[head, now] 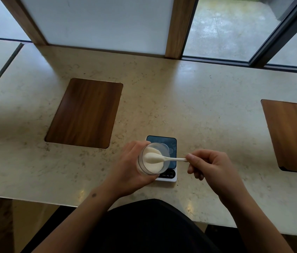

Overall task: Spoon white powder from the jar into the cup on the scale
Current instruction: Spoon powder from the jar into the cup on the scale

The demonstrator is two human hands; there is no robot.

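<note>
Here, left hand wrapped around jar, right hand pinching spoon handle, bowl heaped with powder.

The jar and left hand cover the scale's 9 o'clock half, and its button labels are too small to read. A clear cup at the jar's 2 o'clock is faint, its contents unclear. The wooden inset at 3 o'clock is cut off by the frame edge.

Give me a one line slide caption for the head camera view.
Left hand holds the jar while right hand loads the spoon with white powder.
</note>
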